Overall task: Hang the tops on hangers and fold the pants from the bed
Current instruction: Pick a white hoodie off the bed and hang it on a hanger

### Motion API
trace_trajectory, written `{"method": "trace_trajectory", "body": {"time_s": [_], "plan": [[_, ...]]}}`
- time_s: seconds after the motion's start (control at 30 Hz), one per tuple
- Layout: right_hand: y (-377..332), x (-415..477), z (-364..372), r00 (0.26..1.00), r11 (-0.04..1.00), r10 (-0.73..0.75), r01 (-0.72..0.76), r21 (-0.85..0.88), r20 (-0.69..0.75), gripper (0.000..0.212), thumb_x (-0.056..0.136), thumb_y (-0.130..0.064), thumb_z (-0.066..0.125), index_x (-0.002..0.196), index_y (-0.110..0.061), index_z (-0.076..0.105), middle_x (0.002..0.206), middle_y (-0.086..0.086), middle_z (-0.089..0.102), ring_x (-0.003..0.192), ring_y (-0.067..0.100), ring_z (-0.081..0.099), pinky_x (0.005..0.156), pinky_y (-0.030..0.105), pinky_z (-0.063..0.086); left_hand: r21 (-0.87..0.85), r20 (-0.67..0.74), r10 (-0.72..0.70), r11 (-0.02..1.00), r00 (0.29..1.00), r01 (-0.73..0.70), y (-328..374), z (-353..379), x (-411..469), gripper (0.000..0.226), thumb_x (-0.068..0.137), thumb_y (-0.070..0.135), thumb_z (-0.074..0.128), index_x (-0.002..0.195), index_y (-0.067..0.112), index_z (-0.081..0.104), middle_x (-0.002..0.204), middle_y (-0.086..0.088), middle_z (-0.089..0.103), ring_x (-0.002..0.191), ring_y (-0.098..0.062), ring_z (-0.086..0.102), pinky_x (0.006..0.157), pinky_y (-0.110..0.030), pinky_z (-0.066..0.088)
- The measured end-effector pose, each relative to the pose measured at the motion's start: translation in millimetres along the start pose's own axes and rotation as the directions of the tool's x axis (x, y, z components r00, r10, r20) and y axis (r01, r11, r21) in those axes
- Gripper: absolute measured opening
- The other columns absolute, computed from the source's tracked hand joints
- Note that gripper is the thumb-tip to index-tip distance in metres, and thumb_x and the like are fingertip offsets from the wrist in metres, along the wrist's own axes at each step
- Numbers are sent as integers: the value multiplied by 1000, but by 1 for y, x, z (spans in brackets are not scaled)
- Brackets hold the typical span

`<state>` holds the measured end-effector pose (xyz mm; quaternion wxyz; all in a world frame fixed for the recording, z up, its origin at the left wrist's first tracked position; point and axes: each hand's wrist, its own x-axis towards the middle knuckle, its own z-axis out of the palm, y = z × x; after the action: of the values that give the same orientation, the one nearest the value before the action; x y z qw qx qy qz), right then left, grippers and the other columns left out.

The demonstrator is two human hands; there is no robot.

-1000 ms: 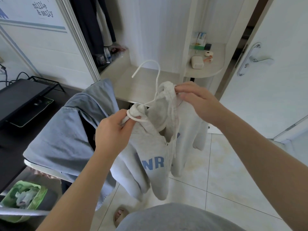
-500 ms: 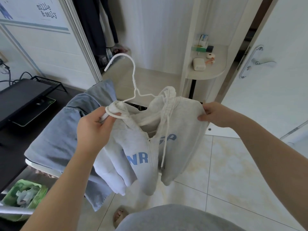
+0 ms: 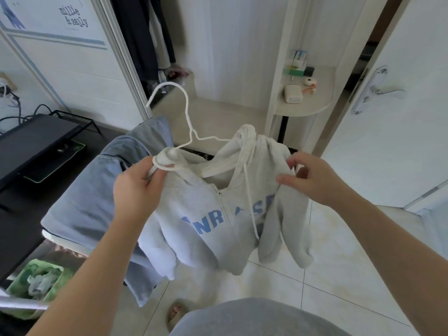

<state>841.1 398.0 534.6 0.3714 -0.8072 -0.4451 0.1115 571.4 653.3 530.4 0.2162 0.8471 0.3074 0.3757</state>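
Note:
A light grey zip hoodie (image 3: 218, 214) with blue letters hangs on a white wire hanger (image 3: 186, 112) in front of me, hook pointing up. My left hand (image 3: 138, 187) grips the hoodie's left shoulder together with the hanger's end, where the white drawstring is bunched. My right hand (image 3: 312, 178) is at the hoodie's right shoulder, thumb and fingers apart and just touching the fabric. A light blue denim garment (image 3: 92, 197) lies draped over a surface on the left, behind my left arm.
An open wardrobe (image 3: 145, 44) with dark clothes hanging stands ahead left. A rounded shelf (image 3: 305, 107) with small items is ahead right, beside a white door (image 3: 378, 93). A black desk (image 3: 36, 146) and green bin (image 3: 38, 282) sit left. The floor is tiled.
The hoodie has spread wider across the hanger and the hook has swung upright. My right hand moved from the hood to the right shoulder and has loosened its fingers there.

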Motion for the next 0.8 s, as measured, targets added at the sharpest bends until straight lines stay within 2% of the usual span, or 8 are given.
{"method": "trace_trajectory", "body": {"time_s": [0.13, 0.27, 0.37, 0.43, 0.53, 0.57, 0.63, 0.8], "plan": [[10, 2, -3, 991, 997, 48, -41, 59, -121, 27, 78, -61, 69, 96, -54, 49, 106, -27, 54, 97, -5, 57, 78, 20, 45, -146, -1, 62, 987, 998, -61, 6, 1, -2, 40, 99, 27, 61, 67, 4, 53, 54, -7, 43, 52, -17, 37, 50, -30, 31], [5, 8, -10, 999, 999, 3, -2, 45, -42, 28, 85, -61, 59, 107, -68, 44, 120, -36, 50, 116, -14, 48, 90, 12, 37, -201, 30, 90, 976, 995, -82, 12, -1, 2, 43, 98, 29, 60, 66, 1, 52, 54, -11, 41, 52, -14, 33, 49, -26, 28], [-4, 10, -13, 999, 998, -16, 19, 66, -48, 37, 88, -58, 61, 119, -58, 41, 121, -35, 50, 108, -27, 46, 78, 2, 39, -225, 60, 128, 968, 990, -111, 12, -6, 6, 45, 99, 35, 61, 66, 5, 54, 53, -8, 42, 52, -11, 34, 50, -17, 27], [-18, 12, -13, 998, 998, -63, 62, 30, 26, 41, 90, -61, 56, 128, -55, 42, 117, -36, 53, 96, -24, 53, 72, 5, 43, -208, 101, 163, 968, 981, -139, 13, -6, 10, 41, 99, 35, 62, 66, 10, 55, 54, -4, 42, 52, -13, 35, 51, -21, 31], [-37, 18, -8, 980, 992, -127, 127, 8, 155, 13, 100, -47, 51, 109, -57, 53, 91, -38, 61, 83, -11, 58, 71, 13, 39, -165, 148, 217, 967, 965, -193, 18, -3, 17, 21, 98, 30, 62, 79, 23, 67, 60, 7, 50, 57, -12, 44, 54, -27, 38], [-41, 20, -7, 975, 990, -143, 141, 19, 168, 16, 102, -40, 51, 106, -56, 53, 85, -37, 61, 79, -7, 59, 71, 14, 39, -145, 158, 231, 967, 960, -209, 18, -4, 20, 18, 98, 30, 60, 89, 20, 72, 67, 9, 57, 61, -12, 50, 58, -26, 42], [-46, 20, -3, 969, 989, -145, 141, 34, 198, 17, 103, -36, 51, 110, -50, 55, 84, -34, 61, 79, -2, 60, 74, 19, 41, -107, 188, 262, 963, 946, -246, 15, -7, 25, 23, 102, 29, 57, 101, 13, 74, 82, 13, 63, 74, -14, 58, 67, -22, 44], [-61, 22, 6, 951, 985, -170, 154, 80, 259, 10, 103, -38, 49, 107, -43, 57, 90, -25, 64, 82, 0, 61, 71, 16, 44, -13, 247, 304, 951, 920, -310, 21, -9, 28, 39, 99, 39, 45, 105, 10, 69, 92, 9, 65, 87, -21, 62, 72, -35, 48]]}}
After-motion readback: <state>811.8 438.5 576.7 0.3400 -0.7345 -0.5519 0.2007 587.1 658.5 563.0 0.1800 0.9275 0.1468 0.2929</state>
